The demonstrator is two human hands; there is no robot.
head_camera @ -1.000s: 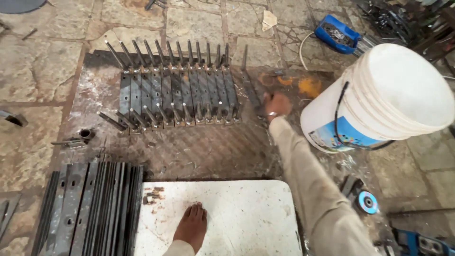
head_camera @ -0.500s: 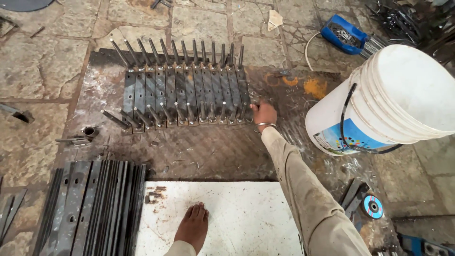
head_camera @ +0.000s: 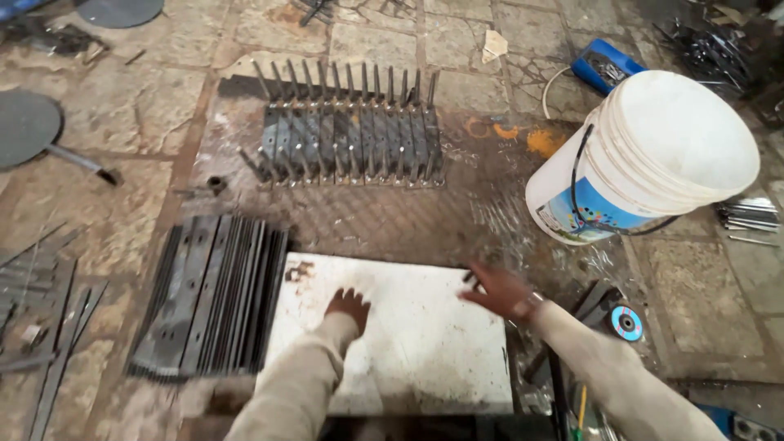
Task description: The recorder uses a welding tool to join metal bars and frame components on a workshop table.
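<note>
My right hand [head_camera: 500,291] hovers over the right edge of a white board [head_camera: 425,351] on the floor, blurred by motion, fingers spread and nothing seen in it. A row of dark metal plates with upright spikes [head_camera: 351,139] lies well beyond it on a steel floor plate [head_camera: 384,220]. My bare foot [head_camera: 348,306] rests on the white board, with my trouser leg running down to the frame's bottom. My left hand is out of view.
A white plastic bucket [head_camera: 653,155] lies tilted at the right. A stack of flat dark metal bars [head_camera: 208,294] sits left of the board. A small grinder disc [head_camera: 626,322] is by my right forearm. Loose metal strips lie at the far left, and a blue box [head_camera: 608,65] at the back.
My right hand has pulled back from the right end of the spiked plates to the white board's right edge. The view has tilted down and nearer.
</note>
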